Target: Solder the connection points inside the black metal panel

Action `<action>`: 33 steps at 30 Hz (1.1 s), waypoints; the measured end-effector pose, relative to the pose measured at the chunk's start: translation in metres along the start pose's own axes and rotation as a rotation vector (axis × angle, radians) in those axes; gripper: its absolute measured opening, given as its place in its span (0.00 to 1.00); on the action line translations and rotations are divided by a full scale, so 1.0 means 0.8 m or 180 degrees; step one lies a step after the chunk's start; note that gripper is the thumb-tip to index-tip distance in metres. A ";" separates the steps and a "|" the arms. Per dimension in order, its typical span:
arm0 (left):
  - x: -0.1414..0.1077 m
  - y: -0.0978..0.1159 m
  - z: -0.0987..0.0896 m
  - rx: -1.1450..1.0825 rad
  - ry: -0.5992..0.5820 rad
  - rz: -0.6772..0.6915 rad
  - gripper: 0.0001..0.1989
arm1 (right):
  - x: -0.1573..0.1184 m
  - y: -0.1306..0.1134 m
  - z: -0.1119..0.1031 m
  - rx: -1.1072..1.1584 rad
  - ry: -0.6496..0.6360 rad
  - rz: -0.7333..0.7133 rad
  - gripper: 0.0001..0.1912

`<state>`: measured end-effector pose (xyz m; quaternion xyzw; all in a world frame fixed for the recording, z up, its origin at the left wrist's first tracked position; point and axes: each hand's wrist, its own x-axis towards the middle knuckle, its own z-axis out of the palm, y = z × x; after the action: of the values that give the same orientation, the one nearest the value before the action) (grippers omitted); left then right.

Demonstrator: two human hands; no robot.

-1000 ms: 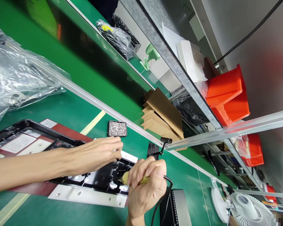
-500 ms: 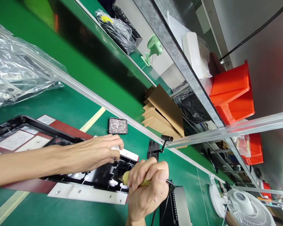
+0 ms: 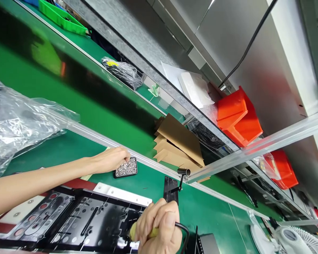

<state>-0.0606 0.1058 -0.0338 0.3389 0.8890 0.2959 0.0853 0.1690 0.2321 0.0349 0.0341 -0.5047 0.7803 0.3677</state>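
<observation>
My left hand (image 3: 115, 158) reaches over the small black tray of screws (image 3: 127, 168), its fingers bent together at the tray's upper left edge; whatever they pinch is too small to make out. Wrapped around a yellow corded screwdriver (image 3: 133, 231) is my right hand (image 3: 159, 225), low in the view. The tool's tip points at the right end of a black plastic housing (image 3: 95, 218), though its exact contact is unclear. White strips (image 3: 122, 194) lie along the housing, with a dark red board (image 3: 78, 183) under it.
An aluminium rail (image 3: 148, 163) crosses beyond the screws. Past it stand brown cardboard pieces (image 3: 175, 148). Plastic bags (image 3: 21, 130) lie at left. A black metal stand (image 3: 171, 190), a grey box (image 3: 208, 243) and a white fan (image 3: 294, 238) are to the right; red bins (image 3: 238, 116) sit above.
My left hand has moved from the housing to the screw tray, and its fingers have drawn together. My right hand still grips the screwdriver near the housing. The camera view has shifted.
</observation>
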 end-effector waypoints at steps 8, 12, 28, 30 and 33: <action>0.014 -0.005 0.011 0.0115 -0.0036 0.0162 0.13 | 0.003 0.000 -0.001 0.0036 0.0035 0.0005 0.24; 0.017 -0.012 0.015 0.0192 0.0034 0.0274 0.15 | 0.002 0.006 -0.001 0.0125 -0.0075 -0.0108 0.24; -0.029 0.050 -0.012 -0.0887 0.0022 -0.0086 0.09 | 0.027 -0.038 0.025 -0.0259 -0.0483 0.0068 0.26; -0.053 0.067 -0.013 -0.1134 -0.0125 -0.0037 0.13 | 0.027 -0.038 0.024 -0.0338 -0.0451 0.0079 0.27; -0.087 0.082 -0.006 -0.1337 -0.0235 0.0043 0.18 | 0.027 -0.038 0.026 -0.0375 -0.0448 0.0071 0.27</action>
<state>0.0269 0.0971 0.0051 0.3303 0.8017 0.4627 0.1845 0.1654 0.2336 0.0770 0.0615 -0.5747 0.7489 0.3241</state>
